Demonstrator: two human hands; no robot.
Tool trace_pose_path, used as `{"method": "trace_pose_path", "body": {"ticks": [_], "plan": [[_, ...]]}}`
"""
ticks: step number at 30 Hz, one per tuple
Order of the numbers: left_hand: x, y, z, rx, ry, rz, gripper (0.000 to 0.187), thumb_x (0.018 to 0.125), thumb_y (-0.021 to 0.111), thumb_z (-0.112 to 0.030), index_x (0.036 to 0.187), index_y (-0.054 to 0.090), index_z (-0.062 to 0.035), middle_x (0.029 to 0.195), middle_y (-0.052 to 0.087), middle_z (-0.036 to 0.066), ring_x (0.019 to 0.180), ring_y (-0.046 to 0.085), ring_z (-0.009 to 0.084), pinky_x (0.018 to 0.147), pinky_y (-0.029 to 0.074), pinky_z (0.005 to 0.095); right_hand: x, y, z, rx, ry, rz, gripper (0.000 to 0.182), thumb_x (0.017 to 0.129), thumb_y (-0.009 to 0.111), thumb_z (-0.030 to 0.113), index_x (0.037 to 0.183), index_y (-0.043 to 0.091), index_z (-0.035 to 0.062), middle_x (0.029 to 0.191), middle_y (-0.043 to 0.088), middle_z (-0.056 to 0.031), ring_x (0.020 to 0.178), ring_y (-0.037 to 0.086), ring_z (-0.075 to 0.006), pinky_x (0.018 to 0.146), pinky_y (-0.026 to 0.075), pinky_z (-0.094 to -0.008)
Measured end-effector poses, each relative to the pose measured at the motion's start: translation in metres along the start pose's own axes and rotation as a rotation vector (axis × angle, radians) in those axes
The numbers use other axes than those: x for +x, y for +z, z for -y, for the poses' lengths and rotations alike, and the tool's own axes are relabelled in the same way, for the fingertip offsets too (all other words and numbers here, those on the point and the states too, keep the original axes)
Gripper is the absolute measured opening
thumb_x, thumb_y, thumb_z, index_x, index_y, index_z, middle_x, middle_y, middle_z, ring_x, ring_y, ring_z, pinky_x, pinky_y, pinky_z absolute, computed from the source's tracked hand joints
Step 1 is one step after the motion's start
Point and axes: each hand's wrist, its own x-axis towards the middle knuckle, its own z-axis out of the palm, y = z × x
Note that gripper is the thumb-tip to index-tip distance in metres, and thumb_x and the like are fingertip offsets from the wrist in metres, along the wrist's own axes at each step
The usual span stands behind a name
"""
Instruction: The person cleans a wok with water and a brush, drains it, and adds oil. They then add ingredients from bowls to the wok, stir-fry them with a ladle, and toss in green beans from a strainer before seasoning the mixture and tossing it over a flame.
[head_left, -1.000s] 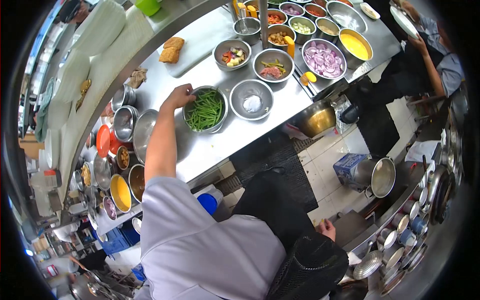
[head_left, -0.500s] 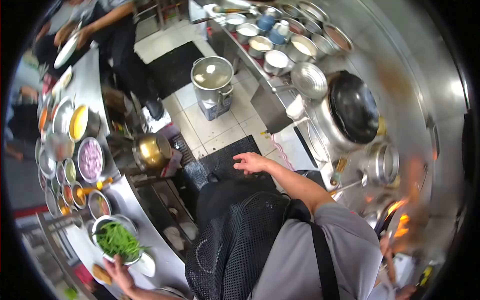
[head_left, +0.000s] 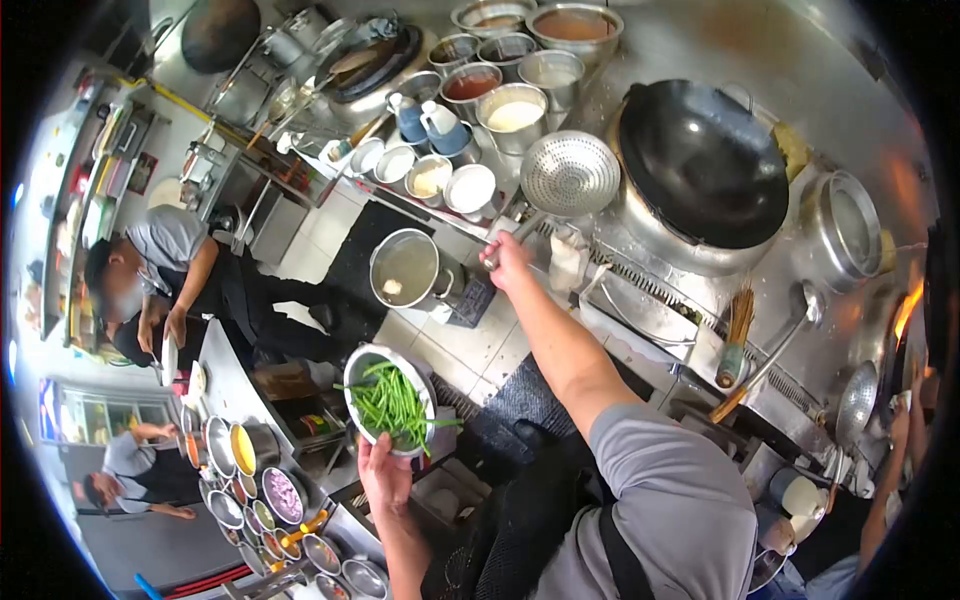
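Note:
My left hand [head_left: 385, 480] grips the near rim of a metal bowl [head_left: 424, 385], lifted over the aisle and tilted slightly. Long green vegetable pieces [head_left: 388, 405], resembling green beans, fill it, and a few poke over the rim. My right hand [head_left: 508, 262] is closed around the handle of a perforated metal strainer [head_left: 570, 172], whose round basket is over the stove counter. Just right of that basket sits a large black wok [head_left: 705, 165] on its burner. Below my right hand stands a steel pot [head_left: 405, 270] of cloudy liquid.
Bowls of sauces and seasonings [head_left: 515, 112] line the counter's back. A ladle [head_left: 780, 345] and a bamboo brush [head_left: 737, 335] lie along the stove edge. Flames [head_left: 908, 310] rise at the far right near another person's arm [head_left: 897, 445]. Co-workers stand at left beside the prep counter [head_left: 240, 375].
My left hand has lifted the bowl of greens off the prep counter and swung it over the aisle. My right hand, empty before, has reached forward and taken the strainer's handle.

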Motion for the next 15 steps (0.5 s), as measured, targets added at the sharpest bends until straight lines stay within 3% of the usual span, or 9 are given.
{"method": "trace_pose_path", "body": {"ticks": [1,2,6,9,11,12,13,14,15], "plan": [[0.009,0.011,0.002,0.010,-0.024,0.027,0.037,0.094,0.056,0.001,0.131,0.050,-0.0018,0.127,0.061,0.014,0.110,0.065,0.0293,0.093,0.056,0.0479,-0.005,0.006,0.000,0.024,-0.033,-0.121,0.012,0.091,0.058,0.013,0.083,0.053,0.0068,0.061,0.052,-0.0049,0.046,0.048,-0.0170,0.044,0.045,-0.0385],[0.018,0.028,0.003,0.017,-0.025,0.007,0.039,0.094,0.055,0.002,0.133,0.049,-0.0025,0.128,0.061,0.014,0.111,0.065,0.0299,0.091,0.057,0.0482,-0.018,0.010,0.009,-0.086,-0.016,-0.198,0.014,0.090,0.057,0.008,0.077,0.051,0.0055,0.056,0.049,-0.0054,0.044,0.048,-0.0177,0.040,0.043,-0.0381],[0.064,0.101,0.009,0.144,0.075,0.113,0.043,0.094,0.054,0.002,0.136,0.047,-0.0056,0.130,0.058,0.013,0.114,0.062,0.0291,0.087,0.059,0.0498,-0.076,-0.014,0.039,-0.321,-0.016,-0.158,0.014,0.086,0.057,0.006,0.075,0.048,0.0031,0.055,0.049,-0.0077,0.040,0.048,-0.0189,0.035,0.040,-0.0369],[0.107,0.147,0.013,0.287,0.155,0.215,0.040,0.094,0.053,0.003,0.133,0.046,-0.0043,0.125,0.060,0.012,0.107,0.065,0.0273,0.079,0.062,0.0463,-0.124,-0.030,0.065,-0.518,-0.060,-0.095,0.012,0.086,0.058,0.006,0.084,0.046,0.0020,0.059,0.050,-0.0072,0.040,0.048,-0.0177,0.034,0.040,-0.0364],[0.131,0.183,0.023,0.307,0.295,0.245,0.033,0.094,0.056,0.001,0.126,0.048,-0.0031,0.117,0.060,0.010,0.098,0.065,0.0221,0.074,0.063,0.0417,-0.147,-0.046,0.080,-0.560,-0.051,-0.068,0.013,0.086,0.058,0.006,0.087,0.046,0.0019,0.060,0.050,-0.0069,0.040,0.048,-0.0170,0.034,0.040,-0.0362],[0.143,0.196,0.025,0.474,0.353,0.271,0.030,0.095,0.056,-0.002,0.124,0.047,-0.0022,0.115,0.060,0.008,0.097,0.064,0.0202,0.069,0.062,0.0372,-0.164,-0.049,0.090,-0.604,-0.002,-0.015,0.016,0.086,0.059,0.006,0.091,0.044,0.0016,0.063,0.051,-0.0072,0.041,0.049,-0.0168,0.034,0.041,-0.0362],[0.154,0.210,0.028,0.660,0.421,0.213,0.027,0.095,0.059,-0.004,0.120,0.049,0.0004,0.115,0.060,0.010,0.101,0.062,0.0220,0.074,0.059,0.0372,-0.181,-0.048,0.100,-0.647,0.047,0.036,0.020,0.085,0.060,0.006,0.096,0.043,0.0012,0.065,0.051,-0.0075,0.043,0.050,-0.0167,0.035,0.041,-0.0362],[0.193,0.204,0.051,0.949,0.691,0.157,0.027,0.090,0.061,-0.002,0.115,0.051,0.0030,0.113,0.058,0.015,0.106,0.059,0.0296,0.085,0.053,0.0398,-0.198,-0.044,0.110,-0.653,0.027,0.032,0.020,0.085,0.060,0.006,0.096,0.043,0.0012,0.065,0.051,-0.0075,0.043,0.050,-0.0167,0.035,0.041,-0.0362],[0.173,0.240,0.045,1.076,0.937,0.196,0.030,0.085,0.063,0.001,0.113,0.053,0.0044,0.112,0.056,0.021,0.109,0.056,0.0379,0.093,0.046,0.0444,-0.217,-0.038,0.120,-0.677,0.059,0.049,0.020,0.086,0.060,0.007,0.096,0.043,0.0017,0.066,0.051,-0.0072,0.043,0.050,-0.0161,0.035,0.042,-0.0356]]}}
